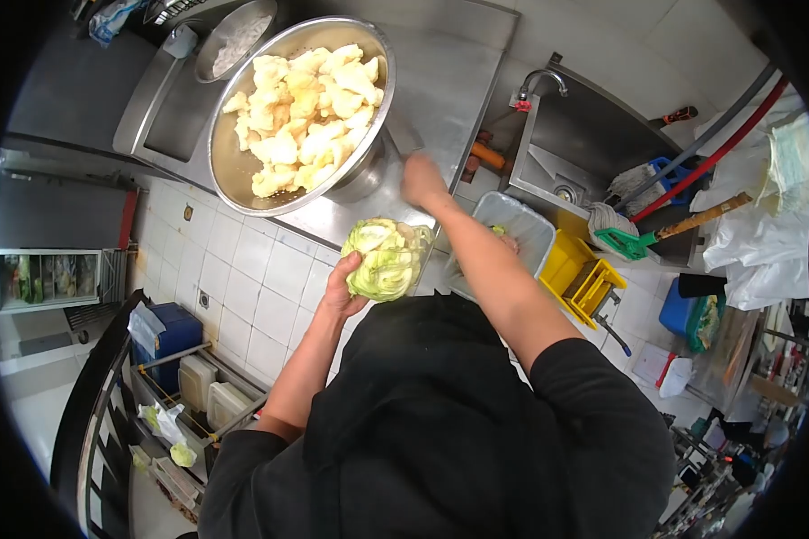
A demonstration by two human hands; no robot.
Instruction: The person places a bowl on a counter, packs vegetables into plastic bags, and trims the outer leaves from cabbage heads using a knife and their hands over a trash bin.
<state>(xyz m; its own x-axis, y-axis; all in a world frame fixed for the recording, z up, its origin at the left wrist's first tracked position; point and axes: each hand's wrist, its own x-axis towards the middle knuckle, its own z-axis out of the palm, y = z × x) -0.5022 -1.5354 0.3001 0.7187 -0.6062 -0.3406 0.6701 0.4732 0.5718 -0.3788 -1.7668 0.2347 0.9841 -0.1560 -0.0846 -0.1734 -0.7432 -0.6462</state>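
My left hand (343, 286) grips a pale green head of lettuce (386, 260) from its left side, just off the counter's near edge. The lettuce has a glossy, wrinkled surface. My right hand (422, 181) is closed around the handle of a knife (404, 136) over the steel counter; motion blurs both the hand and the blade. To the left of the knife stands a large steel colander (232, 171), tilted toward me and heaped with cauliflower pieces (306, 112).
A smaller steel bowl (214, 61) with whitish contents sits behind the colander. Below my right forearm is a grey plastic bin (537, 220) with scraps, beside a yellow mop bucket (566, 274). A sink (535, 171) with a tap (544, 79) lies to the right.
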